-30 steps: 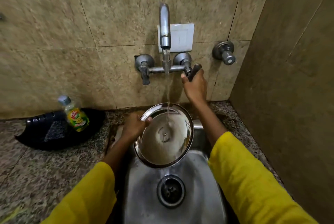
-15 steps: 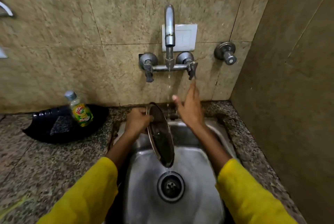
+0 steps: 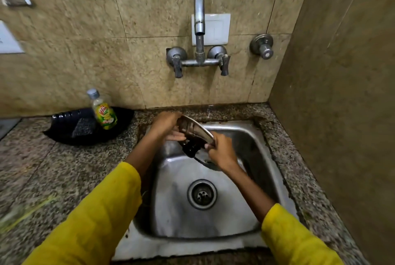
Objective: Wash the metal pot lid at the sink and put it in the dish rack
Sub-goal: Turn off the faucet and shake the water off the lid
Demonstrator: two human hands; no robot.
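Note:
The round metal pot lid point(image 3: 195, 129) hangs tilted over the back of the steel sink point(image 3: 245, 219), its black knob point(image 3: 190, 148) pointing down toward me. My left hand point(image 3: 165, 124) grips the lid's far left rim. My right hand point(image 3: 221, 150) holds its near right edge. Both sleeves are yellow. The wall tap point(image 3: 199, 29) above has no stream running; a few drops hang in the air near the back wall. No dish rack is in view.
A black tray point(image 3: 70, 128) with a scrub pad and a dish soap bottle point(image 3: 103, 110) sits on the granite counter point(image 3: 42, 175) left of the sink. A side wall closes off the right. A drain point(image 3: 202, 194) lies in the sink's middle.
The water has stopped. My right hand came down from the tap handle and took the lid's edge. The lid has turned so its knob side faces down.

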